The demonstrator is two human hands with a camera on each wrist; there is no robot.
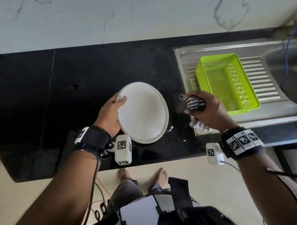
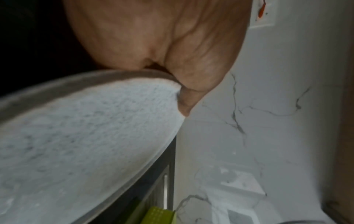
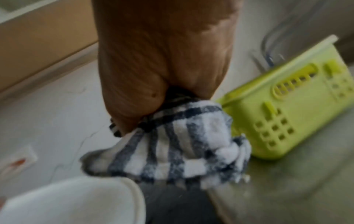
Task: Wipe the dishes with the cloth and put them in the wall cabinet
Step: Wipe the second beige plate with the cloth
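A white speckled plate [image 1: 144, 112] is held tilted above the black counter [image 1: 59, 98]. My left hand [image 1: 113, 112] grips its left rim, thumb on the top face. In the left wrist view the plate [image 2: 80, 144] fills the lower left under my left hand [image 2: 172, 53]. My right hand [image 1: 206, 110] holds a bunched black-and-white checked cloth [image 1: 193, 102] a short way to the right of the plate, not touching it. In the right wrist view the cloth [image 3: 172, 148] hangs below my right hand [image 3: 162, 68], with the plate [image 3: 76, 201] at lower left.
A lime-green perforated basket [image 1: 227, 82] stands on the steel sink drainboard [image 1: 264, 81], just behind my right hand; it also appears in the right wrist view [image 3: 287, 113]. A marble-patterned wall [image 1: 141, 16] backs the counter. Small white scraps lie on the counter near the plate.
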